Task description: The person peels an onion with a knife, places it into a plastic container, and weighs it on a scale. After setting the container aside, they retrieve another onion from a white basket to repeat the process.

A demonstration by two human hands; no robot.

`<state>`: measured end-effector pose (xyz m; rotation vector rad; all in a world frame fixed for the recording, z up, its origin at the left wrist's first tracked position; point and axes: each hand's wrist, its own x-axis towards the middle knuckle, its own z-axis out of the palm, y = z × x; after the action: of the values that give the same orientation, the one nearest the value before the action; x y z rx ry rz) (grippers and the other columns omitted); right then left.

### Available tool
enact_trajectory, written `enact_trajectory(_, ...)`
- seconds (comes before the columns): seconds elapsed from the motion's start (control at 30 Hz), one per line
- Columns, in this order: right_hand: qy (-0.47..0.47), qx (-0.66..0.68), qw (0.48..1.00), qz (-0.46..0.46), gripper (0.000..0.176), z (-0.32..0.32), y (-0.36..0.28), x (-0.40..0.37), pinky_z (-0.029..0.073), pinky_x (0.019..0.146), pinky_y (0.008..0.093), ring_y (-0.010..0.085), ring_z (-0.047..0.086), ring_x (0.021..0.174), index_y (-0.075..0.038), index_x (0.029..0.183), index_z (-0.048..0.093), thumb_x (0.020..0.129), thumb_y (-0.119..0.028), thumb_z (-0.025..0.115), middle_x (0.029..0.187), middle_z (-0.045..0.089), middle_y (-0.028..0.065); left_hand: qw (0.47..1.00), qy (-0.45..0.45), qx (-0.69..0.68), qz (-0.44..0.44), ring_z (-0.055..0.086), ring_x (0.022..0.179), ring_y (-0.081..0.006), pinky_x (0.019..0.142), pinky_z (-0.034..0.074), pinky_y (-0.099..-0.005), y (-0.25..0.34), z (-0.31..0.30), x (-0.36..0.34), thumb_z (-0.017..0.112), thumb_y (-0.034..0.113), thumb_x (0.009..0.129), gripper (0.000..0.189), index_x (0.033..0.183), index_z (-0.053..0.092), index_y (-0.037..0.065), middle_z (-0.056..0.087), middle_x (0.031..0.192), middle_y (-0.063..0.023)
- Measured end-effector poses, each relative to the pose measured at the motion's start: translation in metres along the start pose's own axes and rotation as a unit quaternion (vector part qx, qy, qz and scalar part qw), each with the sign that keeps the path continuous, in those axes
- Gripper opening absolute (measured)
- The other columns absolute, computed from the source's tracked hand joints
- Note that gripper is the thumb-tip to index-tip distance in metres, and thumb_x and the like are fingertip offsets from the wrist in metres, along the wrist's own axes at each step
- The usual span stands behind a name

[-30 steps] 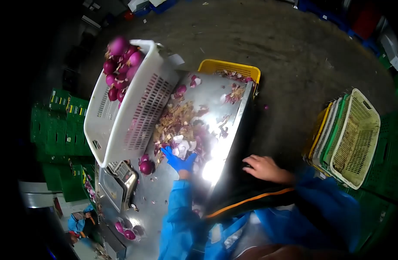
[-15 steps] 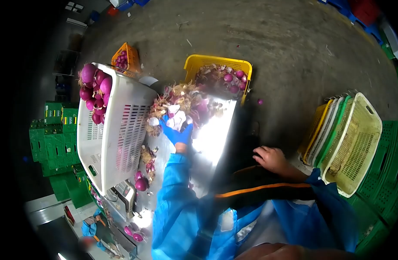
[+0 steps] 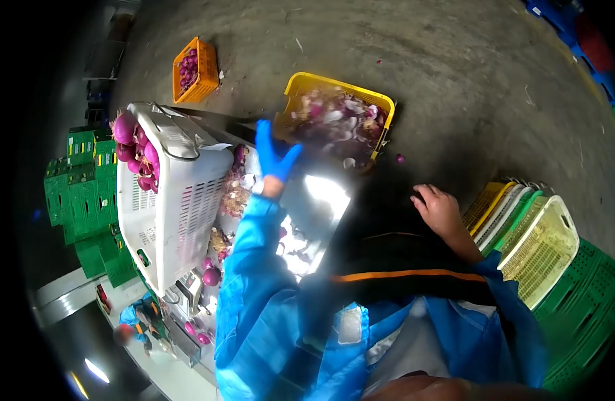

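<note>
My left hand [image 3: 274,159], in a blue glove, has its thumb and fingers spread and holds nothing. It is over the far end of the shiny metal table [image 3: 295,175], close to the yellow crate [image 3: 339,83]. Inside that crate, onion skins and scraps [image 3: 341,120] show blurred. More dry skins and roots [image 3: 235,195] lie on the table to the left of my hand, with red onions [image 3: 212,276] nearer to me. My right hand [image 3: 443,210] is bare and empty, its fingers loosely bent, out to the right of the table over the dark floor.
A white crate [image 3: 197,214] filled with red onions [image 3: 137,150] stands tilted along the table's left side. An orange crate [image 3: 199,83] of onions sits on the floor. Nested crates [image 3: 538,250] and green crates [image 3: 585,301] are at right. Another person [image 3: 141,317] is at lower left.
My left hand has moved away from me, towards the yellow crate. The heap of skins has left the table's far end, and the crate holds more. My right hand has risen slightly.
</note>
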<state>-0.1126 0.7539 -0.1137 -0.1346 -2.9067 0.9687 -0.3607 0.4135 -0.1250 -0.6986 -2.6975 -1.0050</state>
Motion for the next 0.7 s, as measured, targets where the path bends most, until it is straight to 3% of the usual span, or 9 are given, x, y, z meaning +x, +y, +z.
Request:
enact_trajectory(0.17, -0.088, -0.009, 0.996, -0.021, 0.022, -0.008, 0.055, 0.002, 0.055, 0.067, 0.0419, 0.0329, 0.067, 0.075, -0.01, 0.098, 0.063, 0.085, -0.028, 0.069, 0.088, 0.067, 0.0109, 0.945, 0.176, 0.165, -0.221, 0.035, 0.138, -0.0352, 0.116, 0.024, -0.0426, -0.024, -0.088, -0.145, 0.081, 0.026, 0.077, 0.085, 0.143, 0.036, -0.005, 0.039, 0.147, -0.0236)
enact_trajectory(0.27, -0.12, -0.025, 0.991, -0.046, 0.022, -0.013, 0.082, 0.009, 0.055, 0.066, 0.0423, 0.033, 0.067, 0.075, -0.01, 0.096, 0.062, 0.085, -0.028, 0.069, 0.086, 0.066, 0.0108, 0.78, 0.225, 0.315, -0.492, 0.036, 0.138, -0.0372, 0.116, 0.028, -0.0433, -0.045, -0.117, -0.283, 0.069, 0.049, 0.085, 0.088, 0.145, 0.034, -0.006, 0.038, 0.148, -0.0261)
enact_trajectory(0.37, -0.132, -0.053, 0.988, -0.064, 0.021, -0.018, 0.097, 0.021, 0.054, 0.064, 0.0427, 0.033, 0.066, 0.073, -0.01, 0.093, 0.061, 0.084, -0.028, 0.069, 0.086, 0.066, 0.0107, 0.617, 0.327, 0.064, -0.713, 0.035, 0.139, -0.0382, 0.113, 0.033, -0.0444, -0.051, -0.095, -0.357, 0.065, 0.048, 0.088, 0.086, 0.147, 0.031, -0.005, 0.033, 0.151, -0.0257)
enact_trajectory(0.47, -0.143, -0.053, 0.985, -0.087, 0.02, -0.015, 0.095, 0.032, 0.054, 0.064, 0.0433, 0.0327, 0.066, 0.074, -0.01, 0.093, 0.06, 0.085, -0.027, 0.068, 0.086, 0.066, 0.0112, 0.805, 0.222, 0.188, -0.518, 0.036, 0.139, -0.0333, 0.113, 0.033, -0.0416, 0.012, -0.048, -0.282, 0.064, 0.032, 0.092, 0.075, 0.148, 0.029, -0.005, 0.033, 0.152, -0.0221)
enact_trajectory(0.5, -0.151, -0.055, 0.983, -0.09, 0.021, -0.011, 0.092, 0.036, 0.054, 0.064, 0.0434, 0.0326, 0.066, 0.074, -0.01, 0.094, 0.06, 0.085, -0.027, 0.068, 0.086, 0.066, 0.0115, 0.84, 0.32, -0.016, -0.438, 0.032, 0.141, -0.0308, 0.116, 0.028, -0.0406, 0.037, -0.03, -0.25, 0.065, 0.024, 0.091, 0.073, 0.147, 0.028, -0.006, 0.03, 0.153, -0.0209)
enact_trajectory(0.53, -0.161, -0.06, 0.981, -0.094, 0.021, -0.008, 0.09, 0.039, 0.054, 0.064, 0.0435, 0.0326, 0.066, 0.074, -0.01, 0.094, 0.06, 0.086, -0.027, 0.067, 0.086, 0.066, 0.0118, 0.88, 0.286, 0.025, -0.379, 0.031, 0.142, -0.0303, 0.118, 0.024, -0.04, -0.005, -0.013, -0.273, 0.067, 0.019, 0.09, 0.073, 0.147, 0.029, -0.007, 0.029, 0.154, -0.0202)
enact_trajectory(0.6, -0.186, -0.049, 0.977, -0.094, 0.022, 0.0, 0.076, 0.041, 0.055, 0.065, 0.0436, 0.0325, 0.067, 0.075, -0.01, 0.096, 0.06, 0.086, -0.028, 0.067, 0.087, 0.066, 0.0122, 0.925, 0.201, 0.076, -0.313, 0.033, 0.14, -0.0317, 0.116, 0.027, -0.0405, 0.029, 0.001, -0.215, 0.071, 0.024, 0.085, 0.079, 0.146, 0.032, -0.006, 0.033, 0.153, -0.0203)
enact_trajectory(0.67, -0.197, -0.038, 0.975, -0.098, 0.022, 0.005, 0.063, 0.047, 0.055, 0.066, 0.0438, 0.0326, 0.067, 0.076, -0.01, 0.096, 0.06, 0.087, -0.028, 0.066, 0.087, 0.066, 0.0125, 0.912, 0.189, 0.18, -0.317, 0.037, 0.138, -0.0321, 0.115, 0.028, -0.0415, 0.022, 0.02, -0.184, 0.073, 0.028, 0.083, 0.078, 0.144, 0.036, -0.005, 0.038, 0.149, -0.0203)
enact_trajectory(0.7, -0.196, -0.033, 0.975, -0.098, 0.022, 0.005, 0.058, 0.045, 0.055, 0.066, 0.0439, 0.0328, 0.067, 0.076, -0.01, 0.097, 0.06, 0.087, -0.029, 0.066, 0.087, 0.066, 0.0126, 0.915, 0.218, 0.142, -0.309, 0.039, 0.137, -0.0329, 0.114, 0.029, -0.042, 0.02, 0.029, -0.161, 0.073, 0.029, 0.083, 0.077, 0.143, 0.038, -0.004, 0.041, 0.147, -0.0207)
